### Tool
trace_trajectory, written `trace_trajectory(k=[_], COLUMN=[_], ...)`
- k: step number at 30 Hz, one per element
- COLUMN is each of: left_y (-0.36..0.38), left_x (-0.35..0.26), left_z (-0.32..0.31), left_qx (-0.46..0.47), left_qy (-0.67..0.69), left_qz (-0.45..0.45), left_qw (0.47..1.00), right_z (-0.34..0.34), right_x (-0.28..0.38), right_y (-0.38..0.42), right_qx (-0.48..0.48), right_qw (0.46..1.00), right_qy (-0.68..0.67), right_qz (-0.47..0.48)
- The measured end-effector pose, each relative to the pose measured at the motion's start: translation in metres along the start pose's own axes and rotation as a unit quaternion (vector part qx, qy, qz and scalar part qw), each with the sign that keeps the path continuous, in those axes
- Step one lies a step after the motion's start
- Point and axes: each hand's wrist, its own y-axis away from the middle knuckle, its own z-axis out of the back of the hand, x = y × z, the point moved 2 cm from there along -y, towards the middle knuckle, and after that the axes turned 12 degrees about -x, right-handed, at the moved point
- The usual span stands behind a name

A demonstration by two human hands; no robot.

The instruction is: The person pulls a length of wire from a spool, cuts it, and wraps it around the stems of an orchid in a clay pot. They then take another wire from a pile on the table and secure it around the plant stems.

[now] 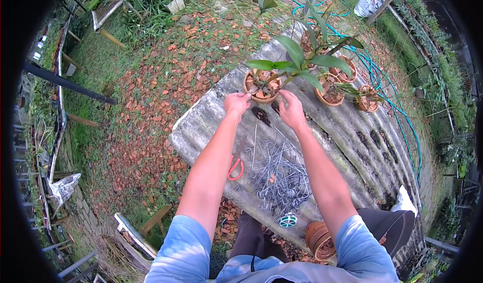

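Note:
A small clay pot (264, 100) filled with broken terracotta pieces stands on the corrugated sheet, holding a leafy plant (294, 57) that looks like an orchid. At its left rim, my left hand (237, 103) is closed in a pinch; what sits between the fingertips is too small to make out. My right hand (292, 109) reaches to the right side of the same pot, thumb and forefinger apart by the rim. Dark debris (260, 116) lies between my hands. Below are a heap of bent metal wires (282, 177) and red-handled scissors (235, 167).
More potted plants stand right of the pot, one in a clay pot (329, 93). The corrugated sheet (201, 127) forms the tabletop. A green-and-white round object (288, 220), stacked clay pots (318, 240) and a dark cap (390, 230) are nearby. A teal hose (402, 124) runs behind.

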Motion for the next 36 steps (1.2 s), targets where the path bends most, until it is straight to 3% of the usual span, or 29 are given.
trace_trajectory(k=[9, 14, 21, 24, 27, 32, 34, 36], left_y=[0.003, -0.034, -0.014, 0.012, 0.023, 0.137, 0.19, 0.25], left_x=[0.005, 0.04, 0.026, 0.013, 0.016, 0.008, 0.024, 0.05], left_z=[-0.002, -0.018, -0.004, 0.008, 0.015, 0.041, 0.049, 0.059], left_qx=[-0.016, -0.056, -0.06, -0.1, -0.18, -0.125, -0.08, 0.024], left_qy=[-0.026, -0.041, -0.038, -0.047, -0.089, 0.029, 0.052, 0.056], left_qz=[-0.008, -0.065, -0.035, -0.054, -0.153, -0.268, -0.279, -0.242], left_qw=[0.999, 0.995, 0.997, 0.992, 0.968, 0.955, 0.956, 0.968], right_z=[0.017, 0.013, 0.014, 0.017, 0.024, 0.043, 0.064, 0.083], right_x=[0.031, 0.034, 0.033, 0.039, 0.052, 0.083, 0.107, 0.121], right_y=[0.032, 0.043, 0.052, 0.058, 0.069, 0.113, 0.14, 0.176], right_qx=[0.003, 0.006, -0.002, -0.012, -0.006, -0.015, -0.021, -0.02], right_qw=[0.997, 0.998, 0.998, 0.997, 0.992, 0.974, 0.968, 0.97], right_qy=[-0.039, -0.029, -0.021, -0.027, -0.037, -0.1, -0.103, -0.108], right_qz=[-0.064, -0.059, -0.061, -0.074, -0.121, -0.205, -0.228, -0.217])
